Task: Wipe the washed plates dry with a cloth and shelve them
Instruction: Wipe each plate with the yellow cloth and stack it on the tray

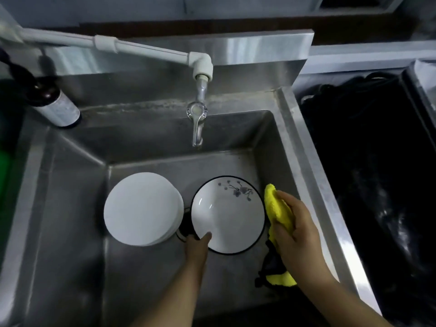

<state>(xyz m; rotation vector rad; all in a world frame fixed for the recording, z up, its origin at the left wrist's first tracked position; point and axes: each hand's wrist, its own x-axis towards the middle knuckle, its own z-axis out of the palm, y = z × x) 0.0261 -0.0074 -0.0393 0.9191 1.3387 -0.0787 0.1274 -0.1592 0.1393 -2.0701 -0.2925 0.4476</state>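
A steel sink [70, 208] carries everything here. On its floor, toward the left wall, sits a stack of plain white plates [142, 208], its right edge just beside a dark-rimmed plate [227, 214] with a small flower print near its far rim. This plate is tilted up over the drain [185, 226], which shows dark in the narrow gap between stack and plate.

The left hand [197, 246] grips the dark-rimmed plate at its near-left edge, thumb lying over the rim onto the white face, the fingers hidden behind. The right hand [293, 228] is closed around a yellow cloth [277, 210], which is bunched against the plate's right edge; a loose end with dark trim hangs below the wrist, close to the sink's right wall.

Open floor lies in the sink's near-left corner and along the far wall under the tap [197, 119]. The right side is tight, the cloth hand filling the space between plate and wall. A dark bottle [50, 100] stands on the sink's far-left ledge. Beyond the right rim lies a black tub [368, 173].
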